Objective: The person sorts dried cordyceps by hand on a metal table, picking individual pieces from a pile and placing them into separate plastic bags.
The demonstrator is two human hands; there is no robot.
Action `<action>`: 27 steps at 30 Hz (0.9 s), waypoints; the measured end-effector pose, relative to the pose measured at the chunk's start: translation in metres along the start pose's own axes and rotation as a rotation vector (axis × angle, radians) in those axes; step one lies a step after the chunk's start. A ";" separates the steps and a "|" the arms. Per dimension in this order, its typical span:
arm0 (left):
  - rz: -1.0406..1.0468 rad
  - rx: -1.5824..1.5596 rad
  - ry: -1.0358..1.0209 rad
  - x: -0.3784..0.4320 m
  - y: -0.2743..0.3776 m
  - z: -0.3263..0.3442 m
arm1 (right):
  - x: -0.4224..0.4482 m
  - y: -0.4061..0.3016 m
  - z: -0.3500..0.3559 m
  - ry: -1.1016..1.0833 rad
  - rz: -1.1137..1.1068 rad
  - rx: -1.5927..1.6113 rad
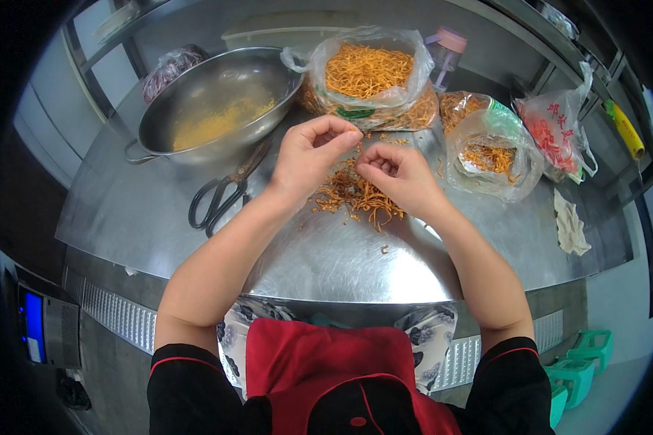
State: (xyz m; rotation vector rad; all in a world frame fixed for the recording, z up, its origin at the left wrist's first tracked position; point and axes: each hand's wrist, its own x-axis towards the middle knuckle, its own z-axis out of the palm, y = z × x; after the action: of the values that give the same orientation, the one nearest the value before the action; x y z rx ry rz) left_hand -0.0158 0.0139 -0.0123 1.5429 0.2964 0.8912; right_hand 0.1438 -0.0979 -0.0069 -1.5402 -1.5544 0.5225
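Observation:
My left hand [315, 155] is above the steel table with thumb and index finger pinched on a small orange strand, apparently a piece of dried mushroom. Close to its right, my right hand [400, 174] has its fingers curled and thumb against the index finger, by the lower end of what looks like the same strand. Under both hands lies a loose pile of thin orange-brown dried strands [359, 190] with crumbs around it. Black-handled scissors [231, 185] lie left of my left hand. Beyond my hands, an open plastic bag [370, 70] is full of orange strands.
A large steel wok [223, 109] with small yellow bits stands back left, beside a bag with dark contents [171, 68]. To the right are a smaller open bag of strands [492, 155], a red-and-white bag [558, 128] and a crumpled cloth [570, 223]. A pink-lidded bottle [447, 54] stands behind.

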 end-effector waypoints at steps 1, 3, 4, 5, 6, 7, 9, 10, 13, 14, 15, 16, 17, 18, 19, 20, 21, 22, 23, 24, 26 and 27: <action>0.005 -0.003 0.027 0.001 0.000 -0.001 | 0.000 -0.002 0.000 0.019 -0.014 -0.035; 0.014 -0.026 0.068 0.002 0.001 -0.002 | -0.001 -0.005 -0.001 0.059 -0.041 -0.106; 0.018 -0.045 0.084 0.003 0.002 -0.003 | -0.001 -0.005 -0.002 0.066 -0.048 -0.143; 0.022 -0.065 0.099 0.004 0.004 -0.004 | -0.001 -0.005 -0.002 0.072 -0.054 -0.180; 0.031 -0.067 0.103 0.005 0.005 -0.006 | -0.001 -0.004 -0.003 0.079 -0.061 -0.217; 0.041 -0.088 0.107 0.006 0.005 -0.008 | -0.001 -0.004 -0.004 0.079 -0.060 -0.246; 0.061 -0.132 0.115 0.007 0.005 -0.011 | -0.001 -0.002 -0.005 0.078 -0.059 -0.306; 0.051 -0.138 0.129 0.007 0.006 -0.011 | -0.001 0.001 -0.006 0.091 -0.073 -0.326; 0.033 -0.154 0.157 0.006 0.009 -0.012 | -0.001 0.004 -0.006 0.131 -0.091 -0.317; 0.034 -0.156 0.154 0.006 0.009 -0.011 | 0.000 0.001 -0.005 0.146 -0.080 -0.268; 0.035 -0.159 0.151 0.006 0.008 -0.011 | 0.000 0.000 -0.005 0.161 -0.068 -0.220; 0.027 -0.159 0.144 0.006 0.008 -0.010 | 0.000 0.001 -0.004 0.168 -0.079 -0.173; 0.020 -0.158 0.137 0.006 0.007 -0.009 | 0.001 0.004 -0.003 0.175 -0.089 -0.127; 0.012 -0.157 0.131 0.005 0.007 -0.009 | 0.002 0.005 -0.002 0.181 -0.100 -0.080; 0.014 -0.160 0.129 0.005 0.007 -0.008 | 0.002 0.005 -0.002 0.186 -0.109 -0.026; 0.015 -0.162 0.128 0.005 0.007 -0.008 | 0.002 0.004 -0.001 0.191 -0.117 0.028; 0.014 -0.163 0.128 0.005 0.007 -0.008 | 0.002 0.004 0.000 0.194 -0.124 0.085; 0.015 -0.164 0.128 0.005 0.008 -0.008 | 0.002 0.003 0.000 0.183 -0.133 0.090; 0.015 -0.165 0.129 0.005 0.008 -0.009 | 0.002 0.001 -0.001 0.172 -0.141 0.095; 0.015 -0.167 0.128 0.005 0.007 -0.009 | 0.002 0.000 -0.001 0.163 -0.148 0.099; 0.010 -0.165 0.124 0.005 0.005 -0.009 | 0.002 -0.002 -0.001 0.163 -0.141 0.111; 0.010 -0.165 0.122 0.006 0.005 -0.009 | 0.001 -0.003 -0.001 0.164 -0.139 0.116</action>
State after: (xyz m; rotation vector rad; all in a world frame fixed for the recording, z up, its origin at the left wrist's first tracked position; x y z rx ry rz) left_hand -0.0196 0.0228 -0.0059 1.3420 0.2958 0.9949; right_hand 0.1427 -0.0971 -0.0036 -1.3423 -1.4667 0.3903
